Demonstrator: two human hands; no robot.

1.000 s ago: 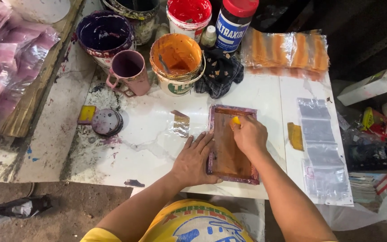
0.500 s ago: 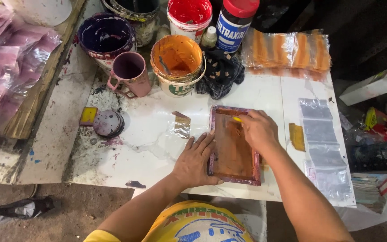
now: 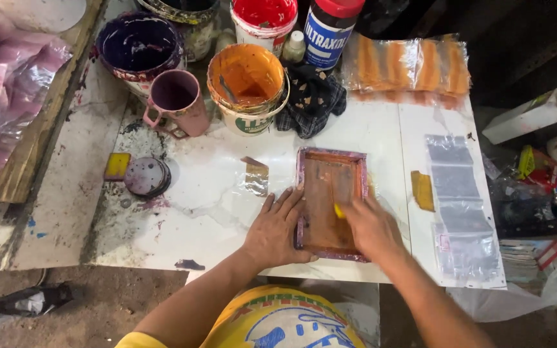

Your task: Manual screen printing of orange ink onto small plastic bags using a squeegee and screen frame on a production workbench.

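**Screen frame pinned flat under two hands**

Screen frame (image 3: pixel 330 201), small and rectangular, lies flat on the white tabletop (image 3: pixel 369 129) near its front edge. Its rim is stained purple, its mesh a rusty orange-brown. Left hand (image 3: pixel 275 229) is spread, fingers flat, pressing the frame's left edge against the table. Right hand (image 3: pixel 372 225) is curled over the mesh, closed around a small yellow squeegee (image 3: pixel 339 211), only a corner of it showing. Behind the frame stand an orange paint bucket (image 3: pixel 247 80), a purple mug (image 3: pixel 176 102) and a dark rag (image 3: pixel 311 96). Clear plastic bags (image 3: pixel 456 206) lie in a row to the right, just beside an orange-stained scrap (image 3: pixel 423 190).
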